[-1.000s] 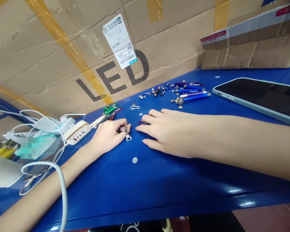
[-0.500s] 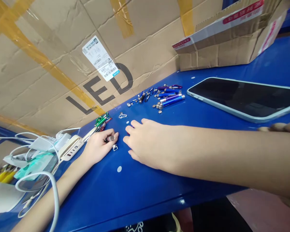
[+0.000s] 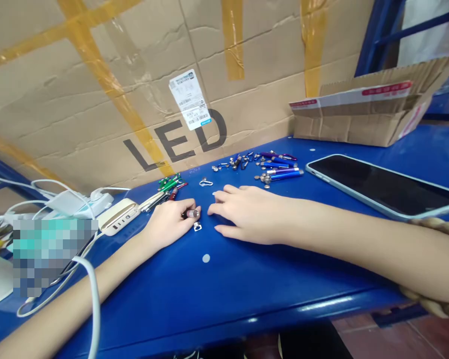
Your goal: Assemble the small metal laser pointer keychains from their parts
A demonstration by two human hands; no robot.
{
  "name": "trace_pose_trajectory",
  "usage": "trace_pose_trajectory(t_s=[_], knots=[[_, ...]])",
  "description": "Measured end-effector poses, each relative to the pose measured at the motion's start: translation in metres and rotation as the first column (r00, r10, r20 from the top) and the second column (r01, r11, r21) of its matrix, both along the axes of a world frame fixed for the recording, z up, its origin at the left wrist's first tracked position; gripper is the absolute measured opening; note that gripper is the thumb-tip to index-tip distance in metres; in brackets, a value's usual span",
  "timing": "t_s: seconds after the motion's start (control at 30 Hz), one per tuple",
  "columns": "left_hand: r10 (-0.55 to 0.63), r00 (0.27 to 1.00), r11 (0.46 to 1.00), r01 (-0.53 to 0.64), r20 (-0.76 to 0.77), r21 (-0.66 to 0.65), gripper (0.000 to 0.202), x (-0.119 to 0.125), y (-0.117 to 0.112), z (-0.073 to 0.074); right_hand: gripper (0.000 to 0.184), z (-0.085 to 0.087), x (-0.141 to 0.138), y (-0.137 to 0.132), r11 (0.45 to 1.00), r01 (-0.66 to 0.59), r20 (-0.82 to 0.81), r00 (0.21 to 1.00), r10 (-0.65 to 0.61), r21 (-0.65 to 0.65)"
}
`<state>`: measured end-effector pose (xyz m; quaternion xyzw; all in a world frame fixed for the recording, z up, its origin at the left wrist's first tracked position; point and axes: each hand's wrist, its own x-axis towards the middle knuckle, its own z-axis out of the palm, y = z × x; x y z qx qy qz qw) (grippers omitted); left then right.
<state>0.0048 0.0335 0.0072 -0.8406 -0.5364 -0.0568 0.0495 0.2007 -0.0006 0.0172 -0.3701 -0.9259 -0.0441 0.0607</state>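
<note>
Holding on my feed: left hand (image 3: 168,223) clamped on a small metal cylinder (image 3: 192,214), just beside a metal clasp (image 3: 197,227).
Resting: right hand (image 3: 249,214) open, empty, flat on the blue table (image 3: 224,284).

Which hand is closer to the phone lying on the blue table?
Right. The right hand lies nearer, though not touching the phone; the left hand is farther away, on the right hand's far side.

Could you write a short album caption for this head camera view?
Left hand pinches a small metal cylinder on a blue table, right hand resting beside it, near scattered blue pens.
</note>
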Motion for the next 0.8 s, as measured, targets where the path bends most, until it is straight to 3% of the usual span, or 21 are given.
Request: trace_pose_trajectory(t_s=[0.8], knots=[[-0.018, 1.0, 1.0, 0.018, -0.003, -0.002, 0.026, -0.0047, -0.0004, -0.0021, 0.034, 0.0022, -0.0036, 0.0039, 1.0, 0.021, -0.004, 1.0, -0.021, -0.007]])
